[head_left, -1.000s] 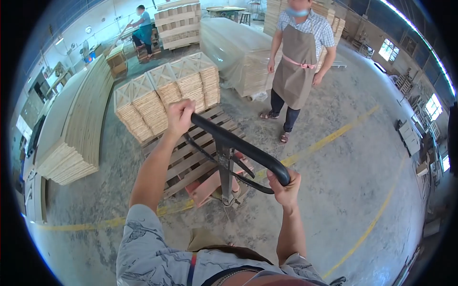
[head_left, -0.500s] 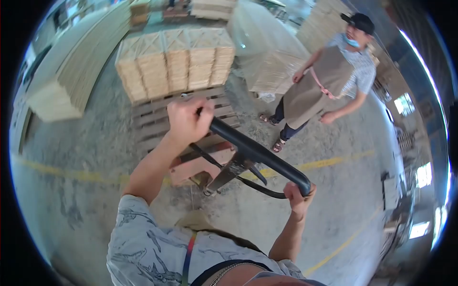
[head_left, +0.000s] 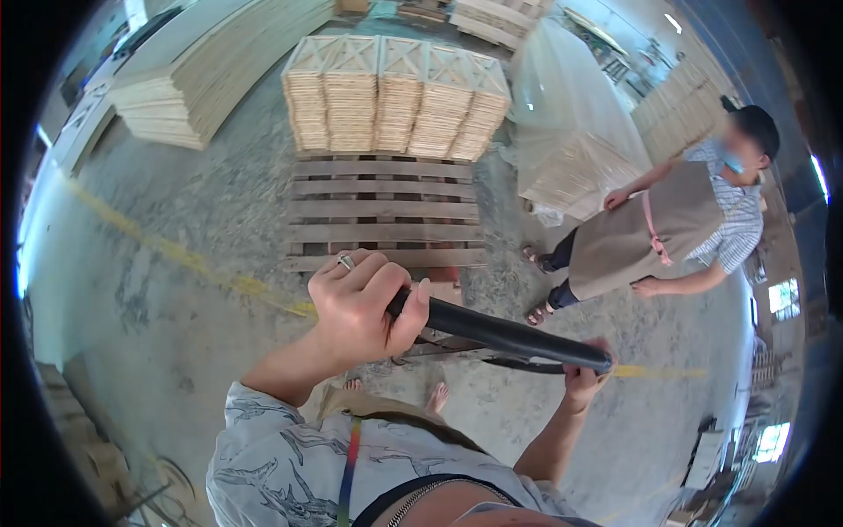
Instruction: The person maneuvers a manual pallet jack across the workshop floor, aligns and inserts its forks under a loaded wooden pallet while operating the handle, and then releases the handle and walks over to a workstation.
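Observation:
My left hand (head_left: 364, 303), with a ring on one finger, is wrapped round the left end of a black handle bar (head_left: 500, 328). Round the bar's right end closes my right hand (head_left: 588, 373). Beyond the bar lies a slatted wooden pallet (head_left: 386, 209), with a bit of the red-orange pallet jack (head_left: 446, 288) showing at its near edge. Several bundles of thin wooden pieces (head_left: 395, 101) stand in a row on the pallet's far part. The lower shaft of the handle is mostly hidden behind the bar.
A person in a brown apron (head_left: 654, 228) stands to the right of the pallet. Behind is a plastic-wrapped stack (head_left: 575, 132). Long stacked boards (head_left: 202, 79) lie at the upper left. A yellow line (head_left: 176, 252) crosses the floor.
The handle has come closer to my body and tilted down, both hands still on it. The pallet and its bundles now appear straight ahead, and the aproned person appears further right.

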{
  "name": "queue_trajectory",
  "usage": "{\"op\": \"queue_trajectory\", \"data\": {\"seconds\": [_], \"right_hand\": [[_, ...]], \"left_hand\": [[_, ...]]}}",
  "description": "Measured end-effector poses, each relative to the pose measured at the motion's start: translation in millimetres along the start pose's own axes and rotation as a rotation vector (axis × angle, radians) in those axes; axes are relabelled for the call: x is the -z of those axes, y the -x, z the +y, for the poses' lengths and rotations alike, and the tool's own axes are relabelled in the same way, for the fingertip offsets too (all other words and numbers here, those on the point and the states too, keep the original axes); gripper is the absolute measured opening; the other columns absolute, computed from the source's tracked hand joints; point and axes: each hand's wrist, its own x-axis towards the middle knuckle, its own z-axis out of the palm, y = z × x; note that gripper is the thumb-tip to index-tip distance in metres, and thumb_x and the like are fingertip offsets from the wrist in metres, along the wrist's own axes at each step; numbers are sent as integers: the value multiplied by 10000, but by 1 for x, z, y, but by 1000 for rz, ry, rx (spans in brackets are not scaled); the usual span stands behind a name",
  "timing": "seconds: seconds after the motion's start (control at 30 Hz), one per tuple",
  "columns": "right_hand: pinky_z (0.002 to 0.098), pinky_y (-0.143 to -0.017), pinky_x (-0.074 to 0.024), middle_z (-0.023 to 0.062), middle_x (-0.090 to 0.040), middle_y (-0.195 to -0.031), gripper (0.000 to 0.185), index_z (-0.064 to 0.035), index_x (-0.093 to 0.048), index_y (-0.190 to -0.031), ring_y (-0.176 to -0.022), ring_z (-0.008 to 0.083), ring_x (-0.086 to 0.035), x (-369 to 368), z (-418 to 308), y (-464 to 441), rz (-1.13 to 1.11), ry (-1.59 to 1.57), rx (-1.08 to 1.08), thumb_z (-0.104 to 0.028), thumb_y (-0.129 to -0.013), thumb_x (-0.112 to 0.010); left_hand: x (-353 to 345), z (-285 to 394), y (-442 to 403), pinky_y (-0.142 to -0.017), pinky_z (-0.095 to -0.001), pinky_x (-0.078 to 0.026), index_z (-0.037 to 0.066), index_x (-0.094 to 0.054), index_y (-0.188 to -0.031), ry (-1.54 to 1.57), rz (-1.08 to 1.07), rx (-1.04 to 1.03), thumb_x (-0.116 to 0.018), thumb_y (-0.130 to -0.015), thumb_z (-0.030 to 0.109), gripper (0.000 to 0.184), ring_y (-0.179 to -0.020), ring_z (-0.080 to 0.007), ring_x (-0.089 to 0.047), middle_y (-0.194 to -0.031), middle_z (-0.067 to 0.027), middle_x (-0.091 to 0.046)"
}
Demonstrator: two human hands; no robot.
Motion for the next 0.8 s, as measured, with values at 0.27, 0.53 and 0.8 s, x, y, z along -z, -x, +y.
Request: {"op": "queue_trajectory", "data": {"seconds": [0.27,0.53,0.8], "right_hand": [[311,-704,-525,101,-597,-923,280,-4,-551,-1106,-821,182,-615,-3,91,-81,43,-257,31,-6,-842,-645],[262,-635,-494,22,-614,-791,87,7,-595,-833,-712,101,-584,-70,147,-206,8,105,192,-4,-888,-661],[241,-486,-446,-4,-579,-669,149,-24,-621,-830,-539,89,-539,-184,208,-299,-116,-323,-8,-103,-955,-639]], "left_hand": [[-2,34,39,-504,-283,-433,19,-654,-813,111,-7,427,-812,-808,402,415,-544,-150,-581,-644,-56,-598],[-27,58,75,-521,-259,-392,-15,-625,-808,471,31,756,-799,-812,520,563,-569,-93,-517,-639,-15,-553],[-62,86,47,-556,-260,-391,-20,-638,-920,547,-70,810,-793,-840,307,370,-630,-76,-513,-685,-8,-570]]}}
